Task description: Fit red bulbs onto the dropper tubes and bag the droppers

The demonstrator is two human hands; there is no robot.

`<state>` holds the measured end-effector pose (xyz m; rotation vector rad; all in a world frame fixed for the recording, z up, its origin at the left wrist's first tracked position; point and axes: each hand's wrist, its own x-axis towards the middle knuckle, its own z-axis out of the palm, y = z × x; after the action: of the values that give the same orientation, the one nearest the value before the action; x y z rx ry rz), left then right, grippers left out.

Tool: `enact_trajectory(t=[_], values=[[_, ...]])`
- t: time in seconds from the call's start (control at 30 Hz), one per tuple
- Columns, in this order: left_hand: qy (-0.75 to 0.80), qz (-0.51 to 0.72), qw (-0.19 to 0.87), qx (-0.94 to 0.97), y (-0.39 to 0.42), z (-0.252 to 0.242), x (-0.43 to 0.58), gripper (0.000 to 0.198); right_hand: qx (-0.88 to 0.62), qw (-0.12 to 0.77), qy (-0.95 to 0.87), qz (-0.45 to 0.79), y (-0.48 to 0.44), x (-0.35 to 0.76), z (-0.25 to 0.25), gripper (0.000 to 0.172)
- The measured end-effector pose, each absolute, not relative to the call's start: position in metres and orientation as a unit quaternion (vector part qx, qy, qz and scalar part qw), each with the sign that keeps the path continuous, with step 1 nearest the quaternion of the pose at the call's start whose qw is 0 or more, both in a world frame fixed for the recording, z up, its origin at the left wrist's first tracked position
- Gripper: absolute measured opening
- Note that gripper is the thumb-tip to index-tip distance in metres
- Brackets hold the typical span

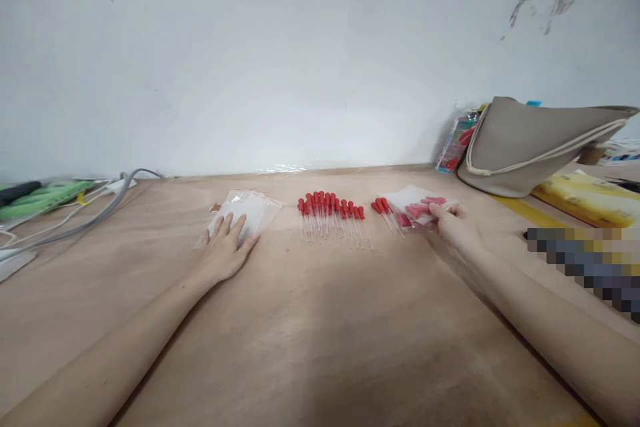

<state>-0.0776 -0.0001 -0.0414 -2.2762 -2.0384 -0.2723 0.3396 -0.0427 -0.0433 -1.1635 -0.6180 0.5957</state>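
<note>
My left hand (227, 247) lies with its fingers spread on a stack of clear plastic bags (255, 207) on the table. At the right, my right hand (455, 223) pinches the edge of a clear plastic bag (403, 199) with red-bulbed droppers in or under it; I cannot tell which for each one. A few loose droppers (384, 205) lie just left of that bag. Between my hands, a row of droppers (323, 203) with red bulbs and thin clear tubes rests on the table, bulbs toward the wall.
A grey bag with a cord (520, 147) stands at the right by the wall, a colourful plastic package (457, 140) beside it. Yellow packaging (590, 197) lies farther right. At the left are grey cables (115, 200) and a green item (50, 199).
</note>
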Motion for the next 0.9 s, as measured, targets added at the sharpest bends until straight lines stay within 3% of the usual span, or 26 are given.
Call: enact_trajectory(t=[0.2,0.37,0.4,0.47,0.57,0.73,0.83,0.9], values=[[-0.659,-0.068,0.016,-0.749,0.000,-0.044,-0.081,0.057,-0.598,0.690,-0.329,0.239,-0.046,0.332,-0.053,0.037],[-0.659,-0.077,0.026,-0.748,-0.003,-0.039,-0.081,0.051,-0.749,0.541,-0.371,-0.098,-0.054,0.343,-0.052,0.060],[-0.657,-0.080,0.030,-0.749,-0.004,-0.038,-0.081,0.050,-0.748,0.511,-0.394,-0.154,-0.057,0.343,-0.050,0.061],[-0.653,-0.087,0.039,-0.751,-0.004,-0.036,-0.082,0.046,-0.726,0.457,-0.466,-0.217,-0.063,0.339,-0.046,0.046],[-0.648,-0.110,0.046,-0.753,-0.003,-0.033,-0.084,0.043,-0.662,0.366,-0.612,-0.231,-0.069,0.323,-0.041,0.028],[-0.618,-0.225,0.086,-0.748,-0.009,-0.017,-0.076,0.042,-0.684,0.135,-0.680,-0.226,-0.061,0.294,-0.020,0.038],[-0.528,-0.293,0.097,-0.791,-0.029,-0.006,-0.059,0.040,-0.724,0.065,-0.661,-0.183,-0.045,0.280,-0.007,0.032],[-0.417,-0.270,0.060,-0.866,-0.049,-0.004,-0.045,0.038,-0.748,0.047,-0.644,-0.150,-0.034,0.273,-0.002,0.028]])
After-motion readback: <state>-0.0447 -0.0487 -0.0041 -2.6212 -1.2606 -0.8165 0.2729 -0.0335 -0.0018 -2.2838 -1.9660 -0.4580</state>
